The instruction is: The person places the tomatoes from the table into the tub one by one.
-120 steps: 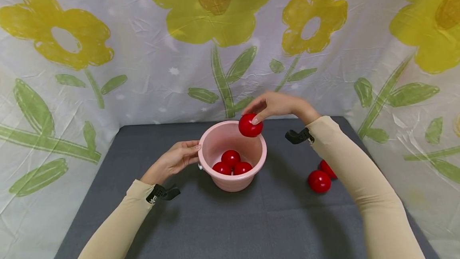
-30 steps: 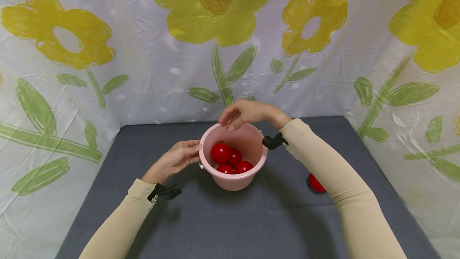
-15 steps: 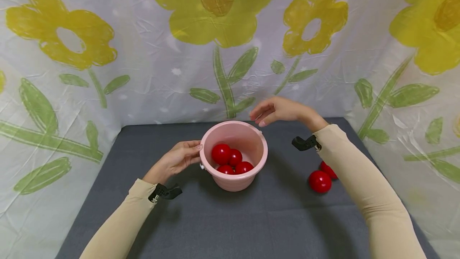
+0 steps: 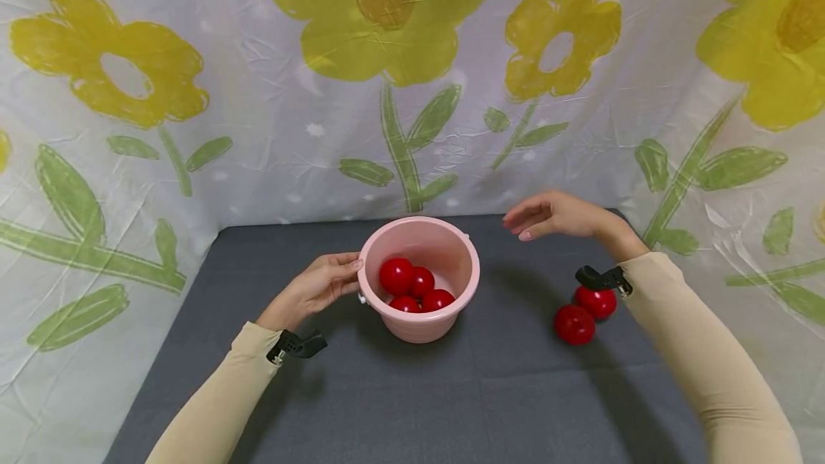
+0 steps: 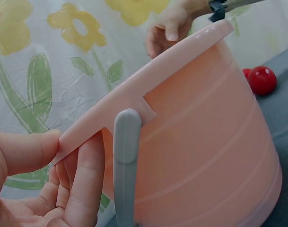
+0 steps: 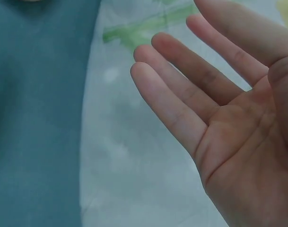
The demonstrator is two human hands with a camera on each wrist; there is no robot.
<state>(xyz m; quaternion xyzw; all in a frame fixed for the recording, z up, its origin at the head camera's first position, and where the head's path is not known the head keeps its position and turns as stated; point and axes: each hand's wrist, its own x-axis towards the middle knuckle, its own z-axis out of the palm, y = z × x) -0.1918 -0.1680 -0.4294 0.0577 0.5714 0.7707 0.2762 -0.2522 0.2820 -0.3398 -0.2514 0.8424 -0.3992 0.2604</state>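
A pink bucket stands on the dark cloth near the middle, several glossy red balls lying in its bottom. My left hand pinches the bucket's rim on its left side. In the left wrist view, the thumb lies outside the rim and the fingers curl beneath it, beside the grey handle end. To the right of the bucket, my right hand hovers over the back of the table, holding nothing. Its fingers are loosely extended in the right wrist view.
Two more red balls lie close together on the table at the right, below the right wrist strap. A white curtain with yellow flowers rises behind the table and on both sides.
Four seconds ago my right hand held a red ball over the bucket; that ball now lies inside. The right hand has since moved away to the right. My left hand stays on the rim.
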